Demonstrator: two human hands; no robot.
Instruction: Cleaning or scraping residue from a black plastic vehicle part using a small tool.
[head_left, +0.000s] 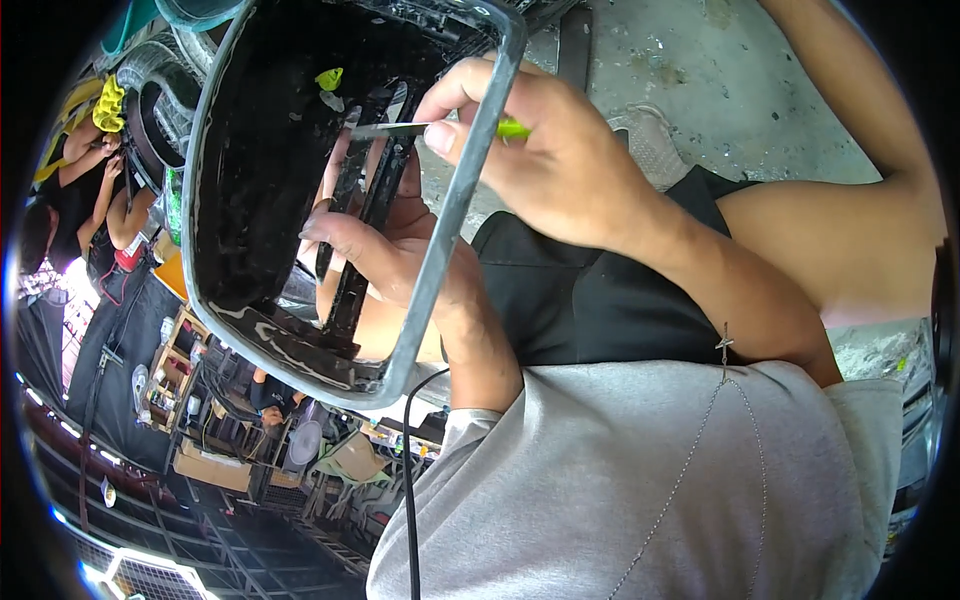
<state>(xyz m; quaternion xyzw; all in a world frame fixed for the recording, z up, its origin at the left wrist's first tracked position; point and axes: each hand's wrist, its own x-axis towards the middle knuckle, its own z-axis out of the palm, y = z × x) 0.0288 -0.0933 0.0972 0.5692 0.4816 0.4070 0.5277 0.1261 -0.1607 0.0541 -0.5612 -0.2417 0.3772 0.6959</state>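
A large black shell-like housing (265, 200) with a rounded grey rim is tilted up in front of me. My left hand (395, 250) reaches into the opening on its near side, thumb in front and fingers behind, closed around a narrow black bar (380, 190) of the housing. My right hand (550, 150) pinches a green-handled knife (512, 128); its thin metal blade points left and lies against or just over the upper end of the bar. A yellow-green scrap (329, 79) and a pale flake sit on the dark inner face.
My bare legs and black shorts (560, 290) are just beyond the housing. The grey floor (720, 90) is speckled with debris. A black cable (409, 480) hangs by my left side. At far left other people (100, 180) work beside black parts. Cluttered shelves (180, 370) stand farther back.
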